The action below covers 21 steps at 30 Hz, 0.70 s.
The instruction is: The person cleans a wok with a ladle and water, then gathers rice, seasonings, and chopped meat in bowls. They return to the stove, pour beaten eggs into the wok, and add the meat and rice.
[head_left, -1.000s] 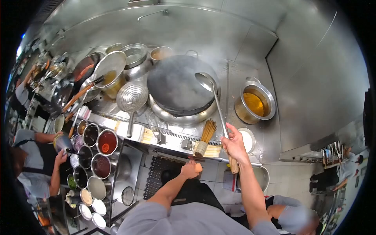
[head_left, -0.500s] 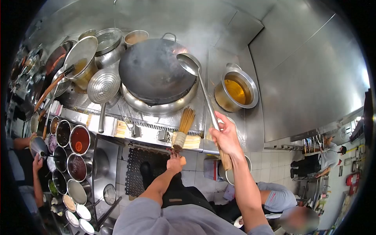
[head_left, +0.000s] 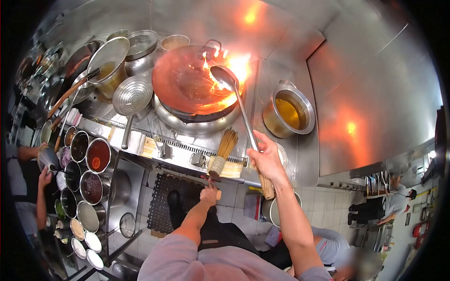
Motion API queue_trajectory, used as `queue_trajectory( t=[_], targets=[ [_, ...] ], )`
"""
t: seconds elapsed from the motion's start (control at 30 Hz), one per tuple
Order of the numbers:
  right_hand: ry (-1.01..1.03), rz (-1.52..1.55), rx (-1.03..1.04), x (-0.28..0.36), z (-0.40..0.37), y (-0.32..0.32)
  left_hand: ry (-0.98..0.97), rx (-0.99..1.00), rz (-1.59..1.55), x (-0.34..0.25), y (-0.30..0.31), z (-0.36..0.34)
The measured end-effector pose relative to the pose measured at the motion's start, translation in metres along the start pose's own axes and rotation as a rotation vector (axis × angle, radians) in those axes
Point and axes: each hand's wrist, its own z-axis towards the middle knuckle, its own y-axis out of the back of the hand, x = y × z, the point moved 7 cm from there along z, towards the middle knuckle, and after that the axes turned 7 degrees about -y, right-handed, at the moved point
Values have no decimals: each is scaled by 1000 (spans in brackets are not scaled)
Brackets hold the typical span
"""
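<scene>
My right hand (head_left: 267,159) is wrapped round the wooden-ended handle of a long steel ladle (head_left: 243,110). The ladle's bowl hangs over the right side of a large wok (head_left: 180,82) on the burner. Bright flames (head_left: 239,70) flare along the wok's right and back edge, and its inside glows orange. Low at the stove's front edge, my left hand (head_left: 209,192) has its fingers bent, with a small tan thing (head_left: 218,195) at its side; I cannot tell what they grip. Just above that hand, a bamboo wok brush (head_left: 224,152) leans on the front ledge.
A steel pot of yellow oil (head_left: 289,112) stands right of the wok. To the left are a perforated skimmer (head_left: 132,96) and a strainer over a pot (head_left: 108,61). Sauce containers (head_left: 98,157) line the left rack, beside another person's hand (head_left: 45,177). Someone is close behind at lower right (head_left: 333,250).
Flames have burst up at the wok's right side, and orange reflections light the steel walls. The ladle stays over the wok in my right hand; the view has shifted slightly.
</scene>
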Motion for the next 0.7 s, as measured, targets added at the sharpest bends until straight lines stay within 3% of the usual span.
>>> queue_trajectory(
  t=[0.17, 0.23, 0.27, 0.33, 0.4, 0.43, 0.47, 0.57, 0.63, 0.67, 0.7],
  targets=[
    [9, 71, -18, -4, 2, -3, -45, 91, 32, 1, 9, 9],
    [0, 88, -9, -5, 1, 0, 62, 113, -340, 7, 34, -4],
    [-16, 120, -6, -7, 1, 1, 80, 110, -338, 8, 44, -20],
    [-17, 168, 22, -15, 4, 6, 262, -116, -773, 23, 64, -57],
    [-12, 245, 47, -28, 9, 15, 176, -330, -1370, 41, 59, -80],
    [-3, 298, 68, -31, 10, 17, 93, -386, -1731, 44, 74, -101],
    [-7, 327, 69, -33, 8, 18, 81, -372, -1885, 47, 111, -129],
    [-6, 389, 73, -41, 5, 15, -22, -432, -2259, 78, 191, -158],
    [8, 411, 72, -46, 5, 11, -90, -445, -2333, 109, 239, -156],
    [12, 433, 70, -48, 5, 8, -54, -596, -2294, 124, 263, -150],
    [15, 455, 64, -48, 4, 5, -59, -560, -2269, 144, 271, -133]
  ],
)
